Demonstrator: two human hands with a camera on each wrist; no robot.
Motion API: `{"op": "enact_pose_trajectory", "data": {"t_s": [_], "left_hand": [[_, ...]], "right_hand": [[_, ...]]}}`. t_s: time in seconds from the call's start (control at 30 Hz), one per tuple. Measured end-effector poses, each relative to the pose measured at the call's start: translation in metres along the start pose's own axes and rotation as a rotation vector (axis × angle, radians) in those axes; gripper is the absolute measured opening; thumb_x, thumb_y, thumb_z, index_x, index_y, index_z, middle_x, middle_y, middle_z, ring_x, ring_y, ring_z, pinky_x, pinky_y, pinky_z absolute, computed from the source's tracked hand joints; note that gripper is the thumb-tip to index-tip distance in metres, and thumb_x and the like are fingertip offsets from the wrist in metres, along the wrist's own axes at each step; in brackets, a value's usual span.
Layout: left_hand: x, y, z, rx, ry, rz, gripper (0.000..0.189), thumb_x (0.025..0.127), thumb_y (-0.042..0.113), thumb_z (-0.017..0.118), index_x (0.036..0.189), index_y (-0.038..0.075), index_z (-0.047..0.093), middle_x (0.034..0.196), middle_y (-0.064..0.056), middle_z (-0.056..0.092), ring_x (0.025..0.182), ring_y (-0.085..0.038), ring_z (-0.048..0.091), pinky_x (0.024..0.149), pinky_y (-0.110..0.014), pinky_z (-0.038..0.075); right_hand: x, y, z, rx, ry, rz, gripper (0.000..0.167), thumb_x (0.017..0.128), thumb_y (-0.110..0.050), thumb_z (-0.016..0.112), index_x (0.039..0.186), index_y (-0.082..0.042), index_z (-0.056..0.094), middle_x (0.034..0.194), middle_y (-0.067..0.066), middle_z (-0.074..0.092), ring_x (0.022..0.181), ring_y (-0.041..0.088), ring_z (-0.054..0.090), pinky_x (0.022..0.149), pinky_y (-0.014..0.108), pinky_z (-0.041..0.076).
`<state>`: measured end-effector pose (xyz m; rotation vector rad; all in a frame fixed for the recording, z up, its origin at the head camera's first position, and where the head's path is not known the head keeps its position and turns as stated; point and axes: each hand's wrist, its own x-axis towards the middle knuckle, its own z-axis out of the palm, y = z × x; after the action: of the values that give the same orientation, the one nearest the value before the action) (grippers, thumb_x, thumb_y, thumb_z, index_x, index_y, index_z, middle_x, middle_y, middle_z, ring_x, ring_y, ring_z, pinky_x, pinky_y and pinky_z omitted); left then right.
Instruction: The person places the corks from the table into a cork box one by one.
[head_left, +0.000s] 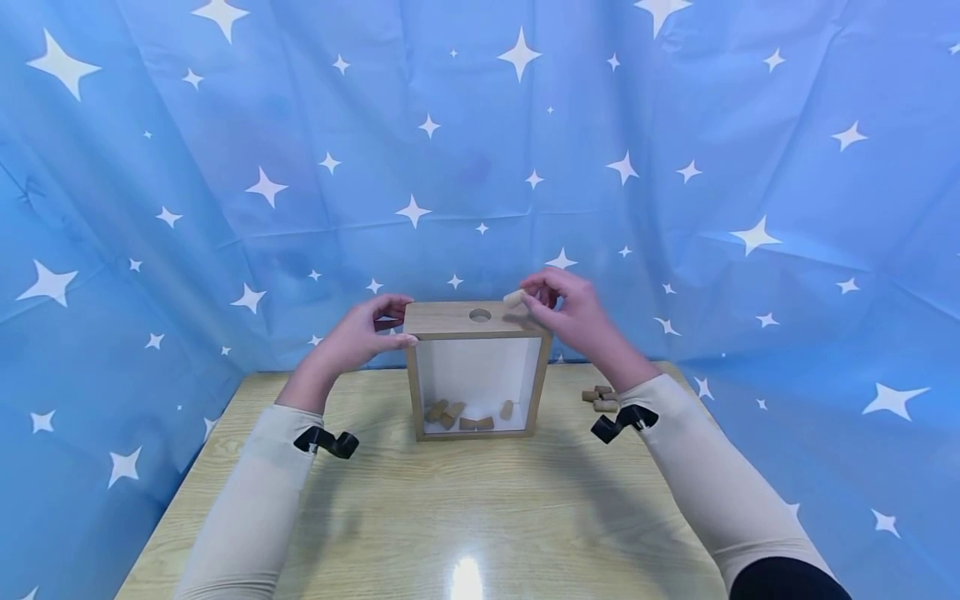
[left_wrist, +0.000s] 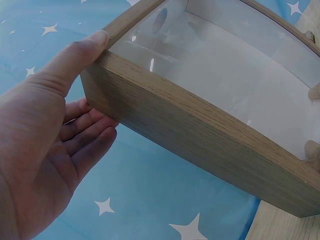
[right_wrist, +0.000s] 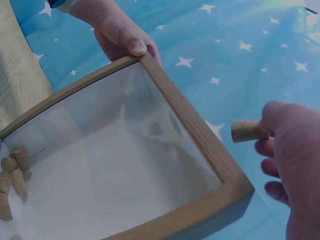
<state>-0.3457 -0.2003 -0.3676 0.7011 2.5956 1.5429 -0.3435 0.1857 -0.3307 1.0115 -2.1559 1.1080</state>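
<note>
A wooden box (head_left: 447, 318) with a clear front stands upright on the table, a round hole (head_left: 480, 316) in its top. My left hand (head_left: 367, 333) grips the box's upper left corner, thumb on the front frame and fingers behind, as the left wrist view shows. Between thumb and fingers, my right hand (head_left: 567, 307) pinches a cork (head_left: 513, 298) just above the top's right end, to the right of the hole. In the right wrist view that cork (right_wrist: 246, 131) sticks out sideways from the fingertips. Several corks (head_left: 468, 423) lie inside on the box's floor.
Several loose corks (head_left: 604, 406) lie on the table (head_left: 420, 517) to the right of the box, near the right forearm. Behind the table hangs a blue cloth (head_left: 465, 167) with white stars. Each sleeve carries a black wrist mount (head_left: 327, 441).
</note>
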Motion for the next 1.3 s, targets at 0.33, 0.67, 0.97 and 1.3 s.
{"op": "enact_pose_trajectory", "data": {"t_s": [0.33,0.67,0.97,1.3], "left_hand": [[0.001,-0.001,-0.001,0.007,0.004,0.008,0.075,0.096,0.028,0.091,0.159,0.009,0.054,0.148,-0.017,0.058,0.144,-0.039,0.055,0.121,-0.059,0.048],[0.001,-0.001,-0.001,0.012,0.006,0.007,0.075,0.096,0.028,0.091,0.159,0.009,0.054,0.148,-0.016,0.058,0.143,-0.038,0.056,0.120,-0.058,0.048],[0.002,0.000,-0.001,0.022,0.009,0.002,0.075,0.096,0.029,0.091,0.159,0.010,0.054,0.148,-0.015,0.058,0.143,-0.038,0.056,0.119,-0.056,0.050],[0.000,0.002,0.000,0.026,0.004,0.001,0.074,0.097,0.028,0.091,0.159,0.010,0.054,0.148,-0.016,0.059,0.144,-0.038,0.056,0.120,-0.056,0.049]], "right_hand": [[0.015,-0.004,0.012,-0.040,-0.101,0.025,0.016,0.103,-0.004,0.076,0.119,-0.003,0.080,0.094,0.003,0.069,0.077,0.018,0.061,0.065,0.026,0.052],[0.026,-0.009,0.019,-0.044,-0.242,0.078,0.017,0.106,-0.007,0.074,0.121,-0.008,0.080,0.099,0.001,0.071,0.081,0.018,0.063,0.069,0.030,0.056],[0.033,-0.011,0.023,-0.071,-0.284,0.038,0.018,0.106,-0.005,0.072,0.122,-0.007,0.080,0.099,0.002,0.071,0.081,0.018,0.061,0.068,0.031,0.054],[0.036,-0.010,0.028,-0.102,-0.322,0.017,0.019,0.105,-0.004,0.074,0.123,-0.004,0.080,0.102,0.003,0.071,0.084,0.017,0.063,0.072,0.032,0.056]]}}
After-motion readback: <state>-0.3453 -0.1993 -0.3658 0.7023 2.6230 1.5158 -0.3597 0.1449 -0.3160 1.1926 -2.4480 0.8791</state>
